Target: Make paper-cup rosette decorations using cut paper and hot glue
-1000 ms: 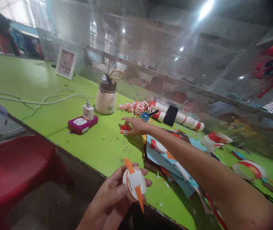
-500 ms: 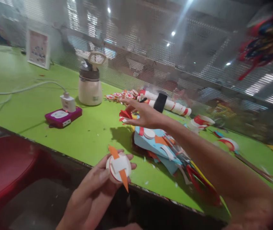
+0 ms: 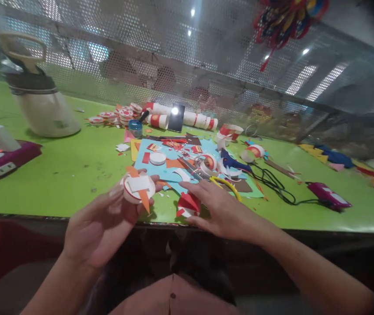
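My left hand (image 3: 108, 218) holds a round white paper disc (image 3: 144, 183) with an orange pointed strip (image 3: 144, 200) across it and a white square piece over the strip. To its right, my right hand (image 3: 218, 210) has its fingers around a red and white paper piece (image 3: 188, 204) near the table's front edge. Just beyond the hands lie light blue paper sheets (image 3: 142, 164) with a white disc (image 3: 157, 158), scissors with yellow handles (image 3: 229, 186) and red and white scraps.
A blue glue gun (image 3: 234, 162) with a black cable lies right of the sheets. Behind are a glue jar (image 3: 135, 127), a phone (image 3: 176, 117) leaning on paper cup tubes (image 3: 195, 119), and decorated discs (image 3: 126, 114). A large bottle (image 3: 44, 109) and purple power strip (image 3: 9, 159) are at left.
The view has turned to the right. My right hand has come back from over the table toward the front edge, with the red and white piece, and is now beside my left hand.
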Demonstrator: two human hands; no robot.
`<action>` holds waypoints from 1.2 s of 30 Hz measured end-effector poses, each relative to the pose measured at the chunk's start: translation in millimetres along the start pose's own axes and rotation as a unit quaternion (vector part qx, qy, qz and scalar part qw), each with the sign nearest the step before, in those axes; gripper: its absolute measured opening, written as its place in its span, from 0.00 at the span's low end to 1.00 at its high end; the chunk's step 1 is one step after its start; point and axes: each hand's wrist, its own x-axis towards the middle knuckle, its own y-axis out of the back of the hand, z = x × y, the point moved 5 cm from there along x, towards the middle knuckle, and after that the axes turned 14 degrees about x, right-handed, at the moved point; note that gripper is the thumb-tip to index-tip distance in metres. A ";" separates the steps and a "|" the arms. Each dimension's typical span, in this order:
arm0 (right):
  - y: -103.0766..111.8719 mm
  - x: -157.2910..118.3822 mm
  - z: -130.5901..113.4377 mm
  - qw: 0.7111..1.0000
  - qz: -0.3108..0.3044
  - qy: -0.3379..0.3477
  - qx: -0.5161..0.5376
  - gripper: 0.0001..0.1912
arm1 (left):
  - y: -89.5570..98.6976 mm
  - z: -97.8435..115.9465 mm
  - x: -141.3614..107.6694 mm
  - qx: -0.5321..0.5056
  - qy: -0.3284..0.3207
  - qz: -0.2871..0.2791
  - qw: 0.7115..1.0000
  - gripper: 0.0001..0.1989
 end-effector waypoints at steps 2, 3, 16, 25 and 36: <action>-3.6 -2.9 -0.2 1.000 0.024 0.009 0.007 0.32 | -1.7 -0.8 -1.1 0.009 -0.010 0.017 1.000 0.23; -4.1 -4.0 0.1 0.999 0.036 0.014 0.010 0.32 | -1.5 -1.6 -2.4 0.011 -0.015 0.029 0.999 0.22; 13.4 -39.5 15.8 0.989 0.132 0.022 0.060 0.34 | -21.9 -19.0 6.8 0.052 0.024 0.036 0.998 0.20; 22.7 -37.6 34.6 0.986 0.147 0.012 0.077 0.35 | -35.0 -19.7 24.7 0.042 0.036 0.008 0.998 0.17; 38.3 22.2 26.8 0.993 0.092 0.059 0.048 0.33 | -30.2 8.4 44.1 0.065 0.044 0.067 0.995 0.13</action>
